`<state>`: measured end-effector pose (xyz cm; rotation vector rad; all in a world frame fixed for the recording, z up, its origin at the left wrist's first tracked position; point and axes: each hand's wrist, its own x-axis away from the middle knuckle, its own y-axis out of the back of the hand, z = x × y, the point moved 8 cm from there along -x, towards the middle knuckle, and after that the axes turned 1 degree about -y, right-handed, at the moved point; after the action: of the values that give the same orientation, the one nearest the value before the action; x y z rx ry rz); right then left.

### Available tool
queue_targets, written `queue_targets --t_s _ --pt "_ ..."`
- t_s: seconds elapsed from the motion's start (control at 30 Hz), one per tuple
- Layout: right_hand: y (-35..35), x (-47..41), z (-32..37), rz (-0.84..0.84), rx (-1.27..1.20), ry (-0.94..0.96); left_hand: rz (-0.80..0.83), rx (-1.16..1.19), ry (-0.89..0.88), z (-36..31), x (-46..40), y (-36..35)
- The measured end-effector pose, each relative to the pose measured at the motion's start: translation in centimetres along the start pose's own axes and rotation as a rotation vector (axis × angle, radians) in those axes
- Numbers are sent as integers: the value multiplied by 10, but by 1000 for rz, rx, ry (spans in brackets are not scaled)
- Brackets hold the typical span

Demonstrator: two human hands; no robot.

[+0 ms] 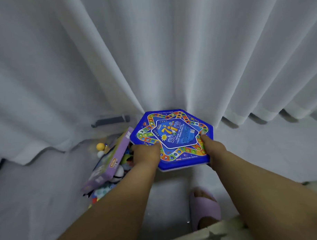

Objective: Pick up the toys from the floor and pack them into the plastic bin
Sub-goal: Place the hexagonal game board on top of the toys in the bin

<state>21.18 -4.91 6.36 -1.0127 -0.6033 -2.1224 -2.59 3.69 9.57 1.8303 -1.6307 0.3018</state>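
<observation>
A blue hexagonal board game box (174,137) with a colourful star track is held flat in the air in front of the white curtain. My left hand (146,154) grips its near left edge and my right hand (213,150) grips its near right edge, thumbs on top. Below and to the left stands the clear plastic bin (93,138) with a grey latch (110,121). Inside it a purple flat box (108,161) leans on edge among soft toys and small balls (100,146). The game box overlaps the bin's right side.
White curtains (152,57) hang across the whole background down to the pale floor (40,195). My foot in a lilac slipper (204,208) stands on the floor at lower right. Star-patterned fabric (212,234) shows at the bottom edge.
</observation>
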Motion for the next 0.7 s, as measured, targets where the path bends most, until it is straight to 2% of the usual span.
queue_targets --t_s 0.13,0.3,0.4,0.57,0.63,0.7 --pt "-32 44 -3 70 53 97 -145 -19 -105 1 29 66" --pt "-86 87 -18 169 185 211 -309 -76 -34 30 36 157" --pt "-126 101 -20 219 268 287 -282 -55 -8 51 27 192" --pt "-192 118 -17 291 411 485 -140 -100 31 85 10 212" --pt "-211 121 -20 276 569 586 -124 -335 18 87 6 216" --pt "-217 128 -13 85 887 789 -164 -660 -46 79 0 218"
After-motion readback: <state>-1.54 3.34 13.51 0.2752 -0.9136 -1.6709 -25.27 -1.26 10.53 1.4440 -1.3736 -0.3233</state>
